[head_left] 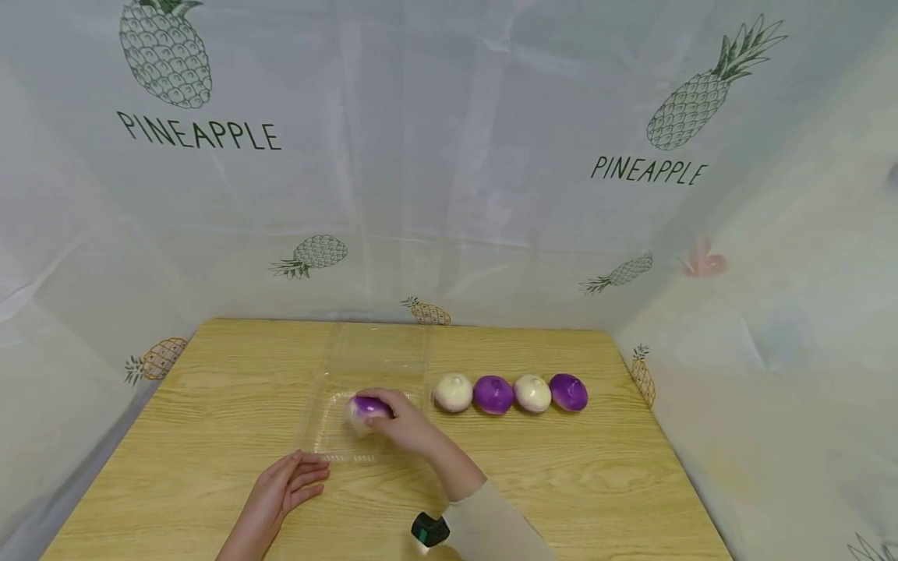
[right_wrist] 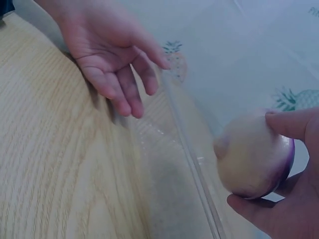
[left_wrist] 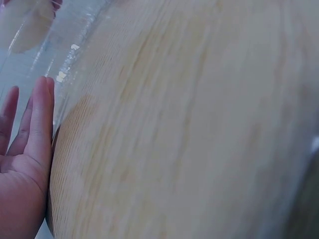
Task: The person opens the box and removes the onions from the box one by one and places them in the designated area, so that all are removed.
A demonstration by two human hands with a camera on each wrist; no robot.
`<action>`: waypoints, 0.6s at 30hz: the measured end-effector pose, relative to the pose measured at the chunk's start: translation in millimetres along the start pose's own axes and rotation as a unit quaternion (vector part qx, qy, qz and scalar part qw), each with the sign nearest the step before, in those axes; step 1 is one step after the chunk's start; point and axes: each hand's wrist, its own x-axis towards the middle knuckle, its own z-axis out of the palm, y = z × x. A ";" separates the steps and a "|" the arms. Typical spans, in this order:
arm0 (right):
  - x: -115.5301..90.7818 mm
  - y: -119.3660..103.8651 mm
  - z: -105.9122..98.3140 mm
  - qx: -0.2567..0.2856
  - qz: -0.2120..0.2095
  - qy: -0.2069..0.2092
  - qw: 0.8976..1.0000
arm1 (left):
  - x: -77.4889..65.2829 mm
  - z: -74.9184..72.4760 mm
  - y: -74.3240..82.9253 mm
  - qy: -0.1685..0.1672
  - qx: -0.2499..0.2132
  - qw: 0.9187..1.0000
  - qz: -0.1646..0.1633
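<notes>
My right hand (head_left: 401,425) grips a purple-and-white turnip (head_left: 369,411) between thumb and fingers, over the base of a clear plastic container (head_left: 328,432). In the right wrist view the turnip (right_wrist: 251,157) shows its pale side and a small nub, with purple along its far edge. At the container's near left corner rests my left hand (head_left: 289,485), its fingers relaxed and holding nothing. The left wrist view shows that hand (left_wrist: 25,154) with its fingertips close to the clear plastic rim. The container's lid (head_left: 379,344) lies folded back behind the base.
Several more turnips stand in a row right of the container: a pale one (head_left: 453,393), a purple one (head_left: 494,395), another pale one (head_left: 532,393) and a purple one (head_left: 568,392). A pineapple-print sheet (head_left: 449,179) hangs behind the wooden table (head_left: 561,483).
</notes>
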 end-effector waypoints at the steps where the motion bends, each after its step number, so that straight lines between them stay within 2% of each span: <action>1: -0.7 0.7 -1.5 0.002 -0.007 0.001 1.000 | -0.1 0.3 0.2 -0.001 0.000 1.000 0.000; 10: -10.8 4.6 -15.9 0.024 -0.011 0.009 1.000 | 1.2 0.2 -1.4 0.001 0.009 1.000 0.013; 18: -28.2 -4.2 -34.6 0.037 0.036 0.036 0.998 | 1.7 -0.6 -2.2 -0.013 0.007 1.000 0.026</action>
